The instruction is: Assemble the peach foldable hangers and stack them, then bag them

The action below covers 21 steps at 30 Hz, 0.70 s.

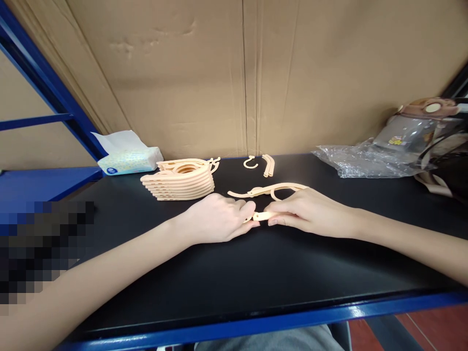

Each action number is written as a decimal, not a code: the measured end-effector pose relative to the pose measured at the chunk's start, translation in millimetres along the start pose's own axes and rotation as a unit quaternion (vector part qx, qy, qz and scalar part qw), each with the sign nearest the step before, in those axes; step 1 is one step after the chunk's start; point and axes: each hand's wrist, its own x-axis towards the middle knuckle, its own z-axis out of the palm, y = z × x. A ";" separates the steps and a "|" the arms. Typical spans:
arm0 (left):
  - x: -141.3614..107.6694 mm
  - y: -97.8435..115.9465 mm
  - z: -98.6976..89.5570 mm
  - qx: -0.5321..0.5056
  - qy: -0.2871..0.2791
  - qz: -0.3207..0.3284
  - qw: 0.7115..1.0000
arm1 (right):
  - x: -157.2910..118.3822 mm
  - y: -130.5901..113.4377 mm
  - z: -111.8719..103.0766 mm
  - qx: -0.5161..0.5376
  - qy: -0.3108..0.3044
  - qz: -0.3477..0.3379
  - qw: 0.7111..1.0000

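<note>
Bridging the narrow gap between both hands, a small pale plastic piece [263,216] lay with its long axis running roughly from nine to three o'clock. The right hand [310,209] pinched it from three o'clock; at nine, the left hand [221,218] had thumb and fingers clamped on a pale tip [247,220], and whether this was a separate part could not be told. Both hands were about equally near the joint. Just beyond, toward twelve, stretched a slim curved hanger frame [268,188], partly behind the right hand. Ribbed, evenly layered hangers [179,183] sat stacked at ten o'clock; a smooth hook [250,164] and short bent bars [268,166] lay near twelve on the matte black counter [256,282]. Crinkled clear film [365,161] gleamed at two.
</note>
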 end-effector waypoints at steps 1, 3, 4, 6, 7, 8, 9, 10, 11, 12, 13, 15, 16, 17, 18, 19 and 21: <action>-0.1 0.1 -0.1 -0.017 -0.001 -0.007 1.000 | 0.4 0.0 0.4 -0.004 0.000 0.000 1.000; -0.5 0.2 -0.4 -0.045 0.000 -0.017 0.999 | 1.1 0.0 0.9 -0.014 0.000 -0.005 1.000; -0.8 0.2 -0.5 -0.055 0.004 -0.021 0.998 | 1.4 -0.1 1.2 -0.019 0.001 -0.006 1.000; -1.3 0.3 -0.5 -0.072 0.011 -0.028 0.997 | 1.5 -0.1 1.6 -0.025 0.002 -0.008 1.000; -1.6 0.4 -0.5 -0.079 0.012 -0.031 0.996 | 1.4 0.0 1.8 -0.026 0.003 -0.007 1.000; -1.8 0.5 -0.6 -0.086 0.012 -0.034 0.996 | 1.2 0.0 2.0 -0.027 0.004 -0.006 1.000; -2.0 0.6 -0.6 -0.092 0.011 -0.037 0.995 | 0.9 0.1 2.2 -0.027 0.004 -0.006 1.000; -2.1 0.7 -0.7 -0.097 0.010 -0.040 0.994 | 0.6 0.1 2.3 -0.028 0.004 -0.006 1.000; -2.2 0.7 -0.7 -0.100 0.007 -0.042 0.994 | 0.3 0.1 2.4 -0.030 0.005 -0.007 1.000; -2.3 0.7 -0.8 -0.103 0.006 -0.044 0.994 | 0.1 0.1 2.4 -0.033 0.005 -0.008 0.999; -2.3 0.6 -0.8 -0.105 0.005 -0.045 0.993 | -0.1 0.0 2.4 -0.036 0.006 -0.009 0.999; -2.1 0.3 -0.7 -0.110 0.004 -0.045 0.993 | -0.2 -0.4 2.2 -0.041 0.008 -0.009 0.999; -1.9 0.2 -0.7 -0.113 0.004 -0.045 0.993 | -0.2 -0.7 2.2 -0.043 0.008 -0.009 0.999; -1.8 0.2 -0.6 -0.116 0.005 -0.043 0.992 | -0.2 -1.1 2.2 -0.043 0.007 -0.008 0.999; -1.7 0.2 -0.5 -0.118 0.006 -0.042 0.992 | -0.1 -1.4 2.3 -0.043 0.006 -0.007 0.999; -1.6 0.4 -0.5 -0.120 0.007 -0.042 0.992 | 0.0 -1.8 2.4 -0.042 0.005 -0.008 0.999; -1.6 1.1 -0.3 -0.125 0.010 -0.041 0.991 | 0.3 -2.1 2.7 -0.041 0.005 -0.007 0.999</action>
